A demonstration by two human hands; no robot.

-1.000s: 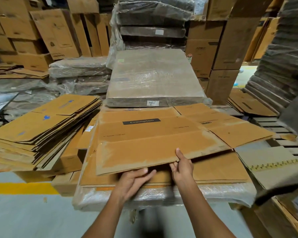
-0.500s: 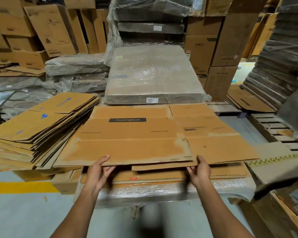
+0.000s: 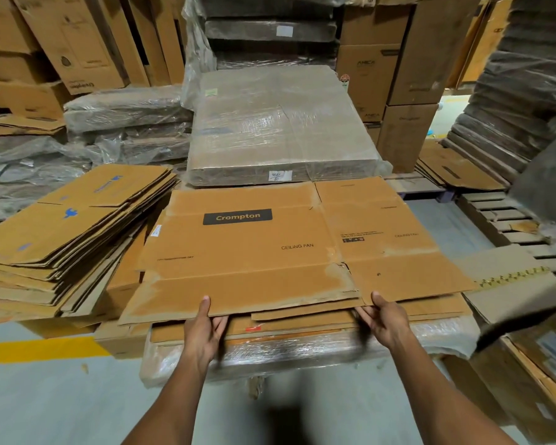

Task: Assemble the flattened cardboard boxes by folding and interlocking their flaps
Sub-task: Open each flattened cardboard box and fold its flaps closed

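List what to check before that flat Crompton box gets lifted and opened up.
1. Left hand grips the flattened box's near edge: ok.
2. Right hand grips the same edge: ok.
3. Only one box taken: cannot tell; another cardboard layer shows just under the edge.
4. Box lying flat, print up: ok.
5. Room to unfold: not ok; cardboard pile at left, wrapped bundle behind.

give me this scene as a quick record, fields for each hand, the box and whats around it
left hand: grips the flattened box at its near edge, thumb on top
right hand: grips the same edge further right, thumb on top
box state: lying flat, printed side up, atop a carton stack
to its left: side pile of flat cartons
behind: wrapped bundle
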